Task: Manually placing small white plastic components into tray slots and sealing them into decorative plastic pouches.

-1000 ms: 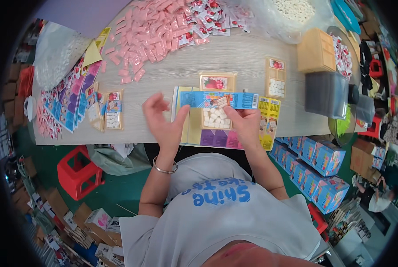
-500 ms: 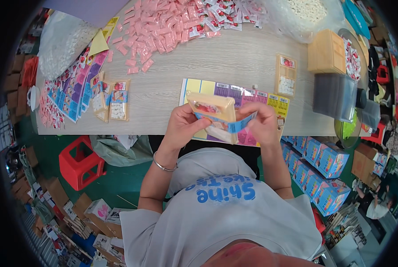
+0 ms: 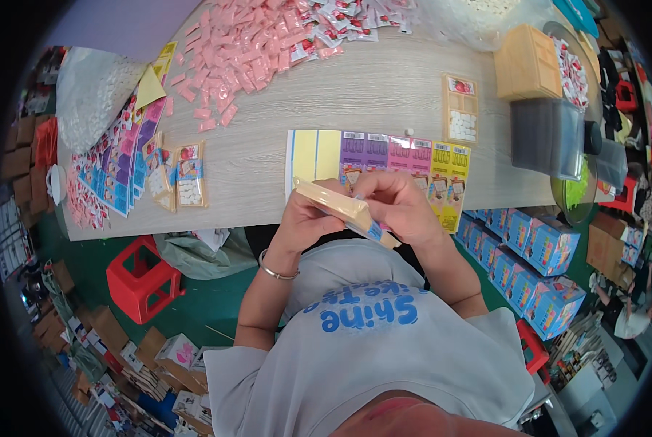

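Note:
My left hand [image 3: 305, 221] grips a cream-coloured tray pack [image 3: 332, 202] near the table's front edge, thumb along its near side. The pack is tilted nearly edge-on, so its contents are out of sight. A blue sticker [image 3: 374, 231] shows on its lower side. Against the pack's right end, the fingers of my right hand [image 3: 402, 207] are pinched together; whether they hold the sticker's end or the pack itself is hidden. Beneath and beyond both hands lies a sheet of coloured stickers [image 3: 355, 154], its left part showing bare yellow backing.
A similar tray with white pieces [image 3: 461, 109] lies to the right, near stacked cream trays [image 3: 527, 62] and dark plastic bins [image 3: 546, 138]. Stickered packs [image 3: 190, 175] sit left beside more sticker sheets [image 3: 118, 164]. Pink sachets [image 3: 246, 44] are heaped at the back.
The pack has tipped from showing its face to nearly edge-on. My right hand has moved in against it, and the sticker's loose end, held out before, is now out of sight.

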